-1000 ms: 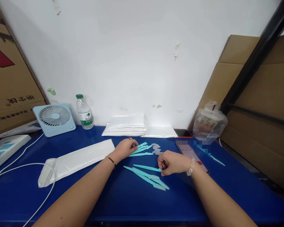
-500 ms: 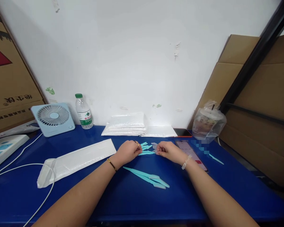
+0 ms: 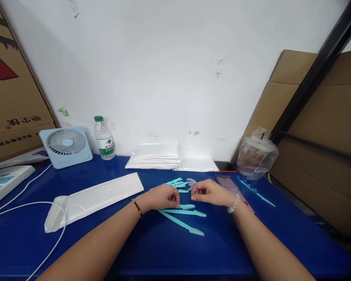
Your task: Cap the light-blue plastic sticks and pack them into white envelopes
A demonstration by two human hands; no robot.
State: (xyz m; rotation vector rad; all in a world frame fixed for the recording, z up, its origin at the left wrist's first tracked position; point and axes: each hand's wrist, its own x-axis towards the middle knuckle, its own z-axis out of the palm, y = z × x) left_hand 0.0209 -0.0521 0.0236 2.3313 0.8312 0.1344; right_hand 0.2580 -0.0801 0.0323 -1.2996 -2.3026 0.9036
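Observation:
My left hand (image 3: 167,196) is closed on a turquoise stick (image 3: 187,207), whose wider end points right. Two more turquoise sticks lie just in front of it, the nearer one (image 3: 183,225) slanting down to the right. Behind the fingers, several turquoise sticks (image 3: 178,183) are fanned on the blue table (image 3: 152,249). My right hand (image 3: 207,192) has its fingers curled with thumb and forefinger near each other; whether anything is between them is too small to tell. Pale translucent pieces (image 3: 190,182) lie beside its fingertips.
A long white padded envelope (image 3: 99,199) lies at left, near a cable, fan (image 3: 66,147) and bottle (image 3: 105,142). White packets (image 3: 156,152) are stacked by the wall. At right are a phone (image 3: 232,186), a bagged drink cup (image 3: 256,156) and another turquoise stick (image 3: 265,199).
Both hands have come slightly nearer, away from the fanned sticks. My left hand now holds a stick above the front ones, which have spread apart.

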